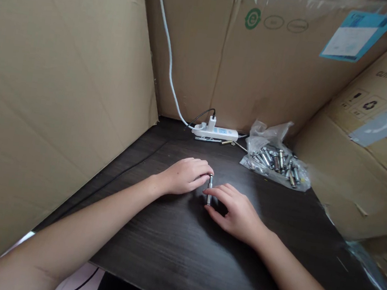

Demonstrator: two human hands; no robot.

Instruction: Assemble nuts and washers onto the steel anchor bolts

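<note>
Cardboard walls are enclosing a dark woodgrain desk. Both hands, left and right, are pinching a slim metal bolt mid-desk; a crinkly bag of bolts is lying near.

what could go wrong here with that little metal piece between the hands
1. The metal piece is small and round, pinched only at its ends by the left hand and right hand; it might slip and roll across the dark table.
2. The open plastic bag of similar parts lies close to the right hand; a nudge could spill them.
3. The power strip sits behind, so stray metal parts could end up against it.
</note>
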